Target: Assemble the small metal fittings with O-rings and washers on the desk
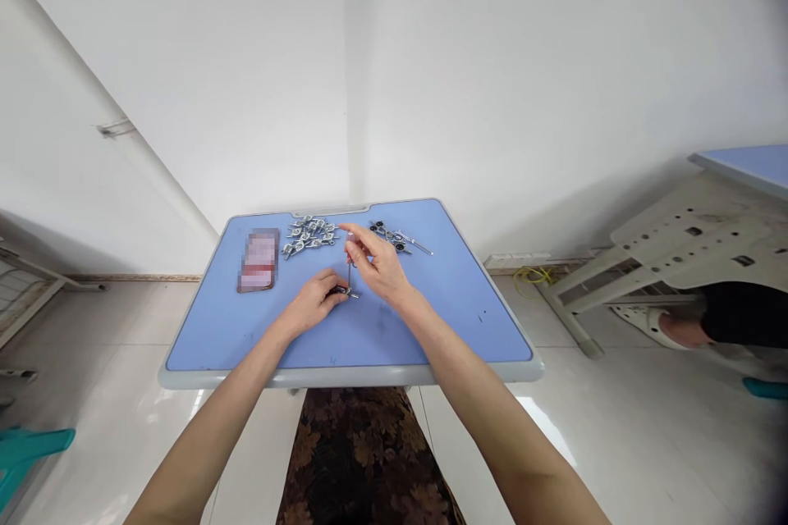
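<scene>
One small metal part [353, 294], between the near and far edges of the surface [363, 344], is pinched by the left hand [313, 302], apparently to steady it beneath the screwdriver [350, 276] the right hand [382, 267] grips upright; metal pieces [311, 234] lie toward the far edge, presumably for working room.

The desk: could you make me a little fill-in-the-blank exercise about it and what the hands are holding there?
1. The desk has a top coloured ____.
2. The thin upright tool is held by the person's ____.
3. The small metal piece at the tool's lower end is held by the ____.
4. In this view, the phone lies to the ____ of the larger heap of metal parts.

Missing words: blue; right hand; left hand; left.
</scene>
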A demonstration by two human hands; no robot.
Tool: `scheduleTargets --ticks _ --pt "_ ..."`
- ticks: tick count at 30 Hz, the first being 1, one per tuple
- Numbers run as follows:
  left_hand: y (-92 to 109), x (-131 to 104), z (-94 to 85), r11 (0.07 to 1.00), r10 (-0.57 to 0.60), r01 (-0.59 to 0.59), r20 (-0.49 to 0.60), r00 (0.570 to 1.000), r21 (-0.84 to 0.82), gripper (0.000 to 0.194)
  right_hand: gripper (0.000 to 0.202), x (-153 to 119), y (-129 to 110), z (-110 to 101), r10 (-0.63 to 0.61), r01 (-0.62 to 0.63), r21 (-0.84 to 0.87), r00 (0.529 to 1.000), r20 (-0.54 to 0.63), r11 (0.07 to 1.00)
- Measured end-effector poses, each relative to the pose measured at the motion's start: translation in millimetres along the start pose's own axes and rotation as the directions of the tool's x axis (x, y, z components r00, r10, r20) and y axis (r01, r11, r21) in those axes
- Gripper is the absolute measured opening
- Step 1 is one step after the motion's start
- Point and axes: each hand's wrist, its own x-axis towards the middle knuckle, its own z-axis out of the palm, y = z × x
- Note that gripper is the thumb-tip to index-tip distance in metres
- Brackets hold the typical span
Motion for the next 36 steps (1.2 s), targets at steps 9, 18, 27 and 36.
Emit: scheduleTargets --ticks 9,18,27,36 --pt "-1 -2 0.4 0.999 0.006 -0.006 0.000 1.000 0.032 0.015 0.032 7 9 6 0.049 -0.050 -0.008 0.993 -0.109 0.999" --pt "1 -3 0.5 0.995 0.057 -0.057 -0.009 0.998 0.084 0.013 0.028 7 4 -5 0.090 -0.090 0.017 0.996 -0.009 0.996" --pt "3 -2 2.3 0.999 0.046 -0.046 -0.037 0.998 0.010 0.008 0.025 4 -5 -15 0.121 -0.178 0.275 0.970 0.211 0.945" --pt "1 -2 4.4 0.999 0.033 -0.033 -0.035 0.999 0.009 0.009 0.022 1 -2 -9 0.082 -0.085 0.041 0.994 0.071 0.995"
